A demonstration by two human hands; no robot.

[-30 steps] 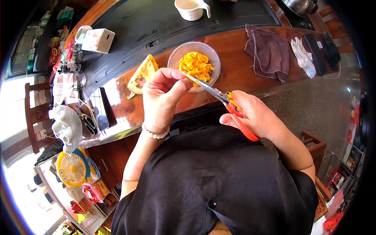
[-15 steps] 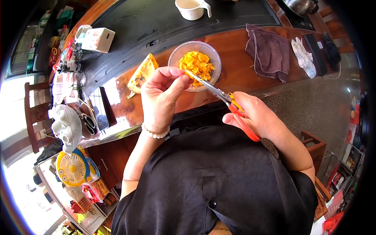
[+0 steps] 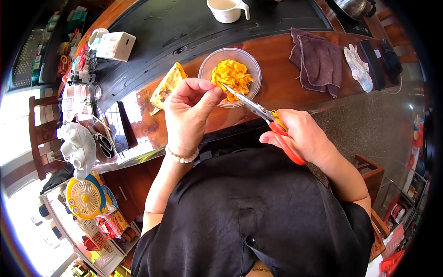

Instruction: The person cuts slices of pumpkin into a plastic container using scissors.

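My left hand (image 3: 188, 108), with a beaded bracelet at the wrist, pinches a small orange piece (image 3: 220, 87) between thumb and fingertips. My right hand (image 3: 304, 136) grips red-and-yellow-handled scissors (image 3: 260, 111), whose blade tips reach that piece. Just beyond, a clear round plastic bowl (image 3: 256, 69) holds many orange-yellow cut pieces (image 3: 234, 75). Left of the bowl lies a larger yellow-orange wedge (image 3: 169, 87) with brownish patches, partly behind my left hand. Whether the blades are fully closed is hard to make out.
On the wooden table (image 3: 272, 60) a brown cloth (image 3: 318, 62) and white gloves (image 3: 357, 68) lie to the right. A white cup (image 3: 226, 11) stands at the back on the black tray (image 3: 161, 27). Leftward are a white box (image 3: 121, 47) and a phone-like dark slab (image 3: 117, 127).
The scissor tips have shifted slightly down and right beside the pinched piece. My left hand has moved very little and still pinches.
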